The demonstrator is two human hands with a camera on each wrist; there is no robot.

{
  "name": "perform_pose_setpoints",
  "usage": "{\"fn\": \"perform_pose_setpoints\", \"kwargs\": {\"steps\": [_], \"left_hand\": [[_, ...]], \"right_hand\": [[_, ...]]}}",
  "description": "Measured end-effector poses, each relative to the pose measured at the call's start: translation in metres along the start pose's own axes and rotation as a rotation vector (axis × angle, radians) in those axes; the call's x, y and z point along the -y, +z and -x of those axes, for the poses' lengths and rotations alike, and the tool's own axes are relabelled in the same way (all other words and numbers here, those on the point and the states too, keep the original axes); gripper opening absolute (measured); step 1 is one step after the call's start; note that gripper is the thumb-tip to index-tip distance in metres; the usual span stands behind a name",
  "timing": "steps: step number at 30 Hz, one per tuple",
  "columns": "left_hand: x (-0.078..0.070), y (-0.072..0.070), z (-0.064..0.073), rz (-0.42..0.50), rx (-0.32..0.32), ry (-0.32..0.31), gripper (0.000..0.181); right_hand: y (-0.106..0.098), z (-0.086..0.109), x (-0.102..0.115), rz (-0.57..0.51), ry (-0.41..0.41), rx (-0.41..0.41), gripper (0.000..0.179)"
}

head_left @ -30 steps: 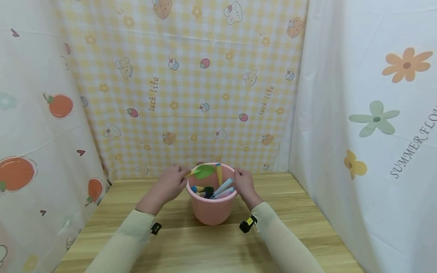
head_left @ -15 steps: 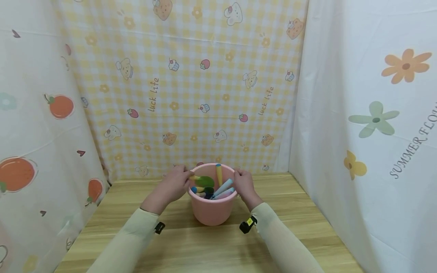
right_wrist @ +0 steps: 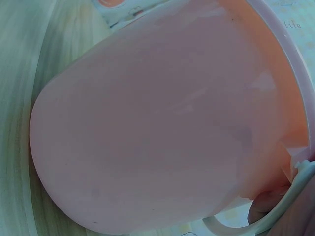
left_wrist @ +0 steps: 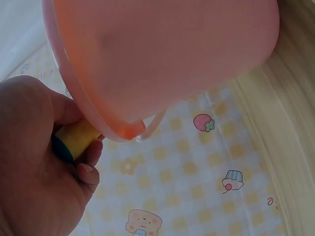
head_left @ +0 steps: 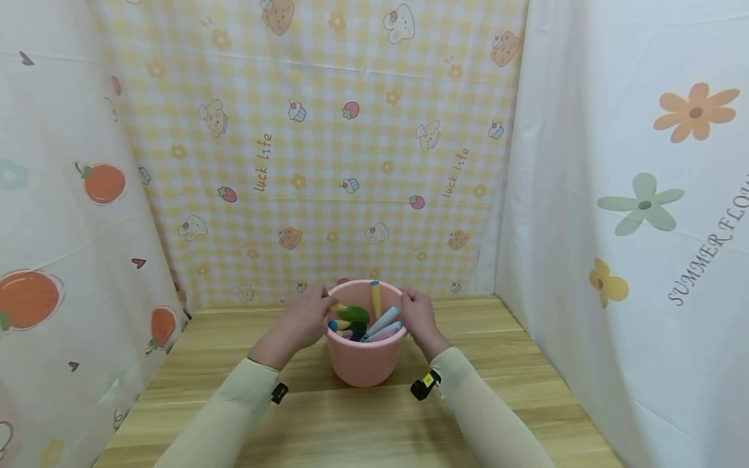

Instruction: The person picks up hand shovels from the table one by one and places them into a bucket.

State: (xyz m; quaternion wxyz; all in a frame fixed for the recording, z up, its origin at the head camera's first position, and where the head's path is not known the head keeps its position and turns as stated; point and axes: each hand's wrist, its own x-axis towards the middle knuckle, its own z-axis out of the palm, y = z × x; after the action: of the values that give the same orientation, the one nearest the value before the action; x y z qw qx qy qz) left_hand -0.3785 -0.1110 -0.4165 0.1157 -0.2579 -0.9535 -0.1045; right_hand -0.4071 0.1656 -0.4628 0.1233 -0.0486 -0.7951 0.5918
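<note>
A pink bucket [head_left: 363,364] stands upright on the wooden table. At its left rim my left hand [head_left: 300,318] grips a small garden trowel [head_left: 354,315] by its yellow handle, the green blade lowered inside the bucket. The left wrist view shows the handle's dark blue end [left_wrist: 62,149] between thumb and fingers. My right hand [head_left: 419,318] holds the right side of the rim, beside the pale bail handle [right_wrist: 283,209]. Inside the bucket lie a yellow handle with a blue end [head_left: 376,300], light blue handles [head_left: 383,321] and another blue-ended yellow tool [head_left: 335,325]. Their lower parts are hidden.
A checked yellow cloth [head_left: 351,156] hangs close behind the bucket. White printed curtains [head_left: 632,260] close off the left and right sides. The wooden tabletop [head_left: 351,429] extends in front of the bucket.
My left hand has moved right and slightly down against the rim, lowering the trowel's green blade from rim height into the bucket. My right hand and the bucket stay nearly still.
</note>
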Motion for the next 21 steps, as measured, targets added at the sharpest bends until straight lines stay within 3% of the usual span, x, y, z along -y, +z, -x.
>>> {"fn": "perform_pose_setpoints", "kwargs": {"steps": [8,16,21], "left_hand": [[-0.007,0.003,-0.002,0.005,-0.013,0.042,0.032],[-0.015,0.006,-0.004,-0.053,-0.031,0.083,0.031],[-0.019,0.009,-0.006,-0.036,-0.038,0.069,0.027]], "right_hand": [[0.001,0.000,0.000,-0.005,-0.010,-0.006,0.038],[0.001,0.002,0.002,-0.006,-0.024,-0.010,0.039],[0.001,0.003,0.003,-0.010,-0.026,-0.004,0.038]]}}
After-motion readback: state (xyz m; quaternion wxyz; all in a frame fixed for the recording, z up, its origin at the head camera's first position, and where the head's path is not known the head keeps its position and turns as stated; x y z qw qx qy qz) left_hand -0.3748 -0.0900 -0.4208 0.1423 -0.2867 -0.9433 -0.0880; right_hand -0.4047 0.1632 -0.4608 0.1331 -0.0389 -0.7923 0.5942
